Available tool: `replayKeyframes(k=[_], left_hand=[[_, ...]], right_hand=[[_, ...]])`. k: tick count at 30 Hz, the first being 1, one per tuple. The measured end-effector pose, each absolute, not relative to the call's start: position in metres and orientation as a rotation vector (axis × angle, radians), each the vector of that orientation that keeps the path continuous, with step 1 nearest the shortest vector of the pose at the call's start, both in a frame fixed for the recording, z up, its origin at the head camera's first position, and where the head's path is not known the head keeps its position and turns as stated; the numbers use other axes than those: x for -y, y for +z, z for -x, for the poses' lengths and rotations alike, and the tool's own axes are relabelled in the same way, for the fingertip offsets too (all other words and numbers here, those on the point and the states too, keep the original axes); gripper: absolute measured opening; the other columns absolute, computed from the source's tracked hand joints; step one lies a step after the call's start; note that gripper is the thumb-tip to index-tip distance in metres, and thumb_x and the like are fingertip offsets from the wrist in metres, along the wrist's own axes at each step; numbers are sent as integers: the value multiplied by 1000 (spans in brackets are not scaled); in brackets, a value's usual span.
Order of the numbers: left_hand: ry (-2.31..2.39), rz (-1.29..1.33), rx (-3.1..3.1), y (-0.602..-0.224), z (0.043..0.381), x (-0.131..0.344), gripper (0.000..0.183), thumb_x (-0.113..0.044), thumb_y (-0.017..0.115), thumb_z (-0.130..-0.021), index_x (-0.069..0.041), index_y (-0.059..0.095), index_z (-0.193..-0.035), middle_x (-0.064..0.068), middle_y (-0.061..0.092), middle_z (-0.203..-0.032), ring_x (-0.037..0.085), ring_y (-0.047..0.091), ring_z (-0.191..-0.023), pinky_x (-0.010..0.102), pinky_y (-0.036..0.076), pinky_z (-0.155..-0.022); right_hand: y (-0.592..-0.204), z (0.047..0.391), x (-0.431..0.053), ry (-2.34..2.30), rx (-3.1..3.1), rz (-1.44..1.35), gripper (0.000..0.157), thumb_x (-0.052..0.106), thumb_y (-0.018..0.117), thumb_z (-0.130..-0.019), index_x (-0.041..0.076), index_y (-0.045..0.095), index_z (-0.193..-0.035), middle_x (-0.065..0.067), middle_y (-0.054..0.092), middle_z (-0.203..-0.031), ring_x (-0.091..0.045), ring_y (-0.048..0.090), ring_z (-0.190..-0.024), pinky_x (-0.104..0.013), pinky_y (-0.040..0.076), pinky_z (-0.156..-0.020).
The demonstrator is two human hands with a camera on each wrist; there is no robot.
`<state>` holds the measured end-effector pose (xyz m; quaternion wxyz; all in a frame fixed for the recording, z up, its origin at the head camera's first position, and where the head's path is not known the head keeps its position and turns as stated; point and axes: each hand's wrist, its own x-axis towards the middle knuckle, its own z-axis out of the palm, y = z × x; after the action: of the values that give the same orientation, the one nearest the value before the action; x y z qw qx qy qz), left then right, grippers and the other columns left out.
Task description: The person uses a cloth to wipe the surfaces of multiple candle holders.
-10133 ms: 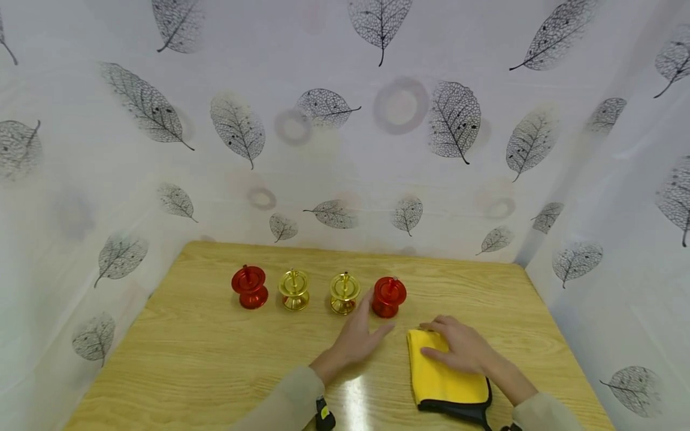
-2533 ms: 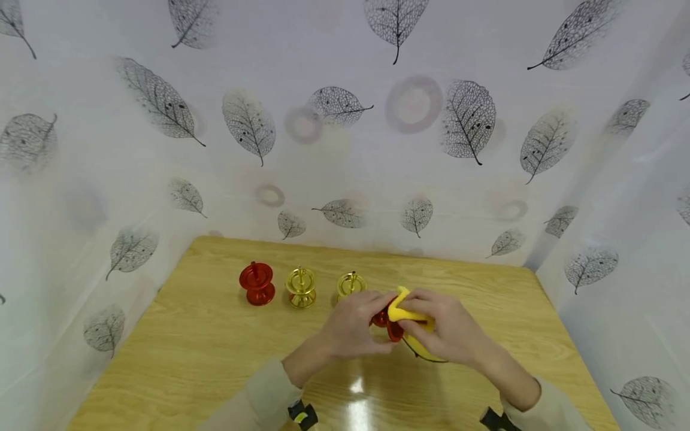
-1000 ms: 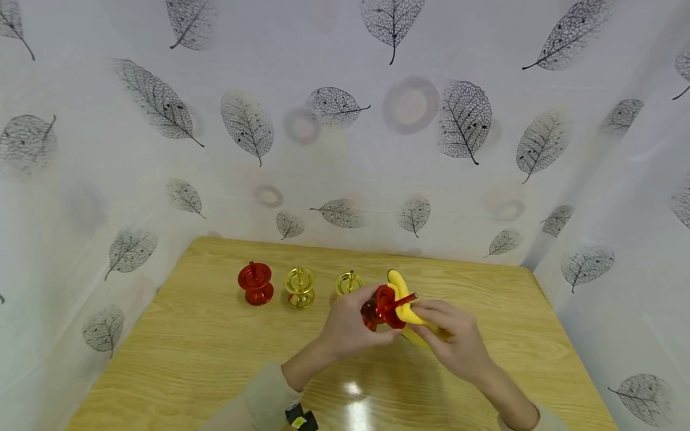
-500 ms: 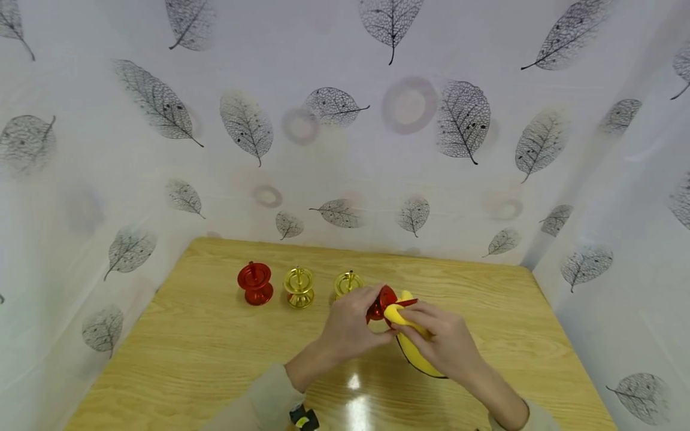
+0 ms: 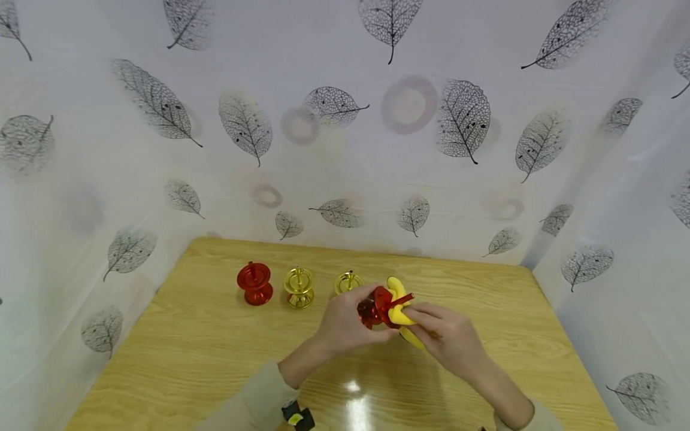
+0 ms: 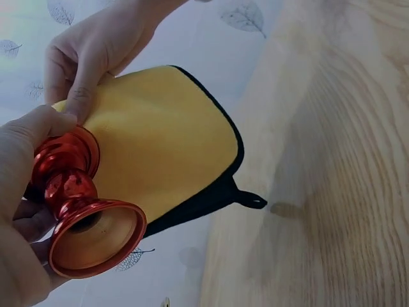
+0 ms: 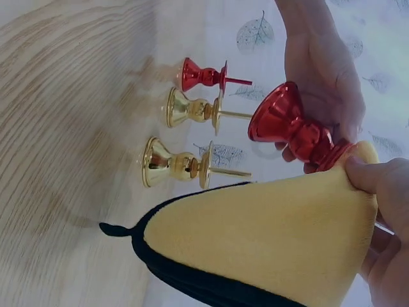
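My left hand (image 5: pixel 344 326) grips a red metal candle holder (image 5: pixel 372 312) by its body, tipped so its spike points right. In the left wrist view, the holder's hollow foot (image 6: pixel 96 240) faces the camera, above the table. My right hand (image 5: pixel 451 336) pinches a yellow cloth (image 5: pixel 397 293) with black edging, pressing it against the holder's dish beside the spike. The rest of the cloth hangs down, as the right wrist view shows, with its black loop (image 7: pixel 116 230) at the lower corner. The right fingertips are partly hidden behind the cloth.
On the wooden table (image 5: pixel 226 347) stand a second red candle holder (image 5: pixel 254 284) and two gold ones, one gold holder (image 5: pixel 299 287) in full view and the other gold holder (image 5: pixel 349 281) partly behind my left hand. A leaf-patterned curtain (image 5: pixel 345 167) encloses the back and sides.
Ten seconds ago this red holder stood at the row's right end and the cloth lay folded on the table; both are now lifted. Lately the cloth has shifted around the dish and spike.
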<state>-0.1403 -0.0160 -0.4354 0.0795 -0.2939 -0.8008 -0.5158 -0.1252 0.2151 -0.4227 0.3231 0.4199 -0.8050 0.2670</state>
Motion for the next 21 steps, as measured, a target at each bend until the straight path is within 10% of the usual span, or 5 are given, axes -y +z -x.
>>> replayKeyframes(k=[21], left_hand=[[-696, 862, 2348, -442, 139, 9, 83, -40, 98, -67, 1, 69, -132, 8, 79, -115, 13, 75, -92, 19, 61, -74]], right_hand=[[-422, 122, -201, 777, 2153, -1124, 30, 26, 65, -105, 0, 81, -106, -12, 81, -98, -19, 78, -74, -11, 58, -65]])
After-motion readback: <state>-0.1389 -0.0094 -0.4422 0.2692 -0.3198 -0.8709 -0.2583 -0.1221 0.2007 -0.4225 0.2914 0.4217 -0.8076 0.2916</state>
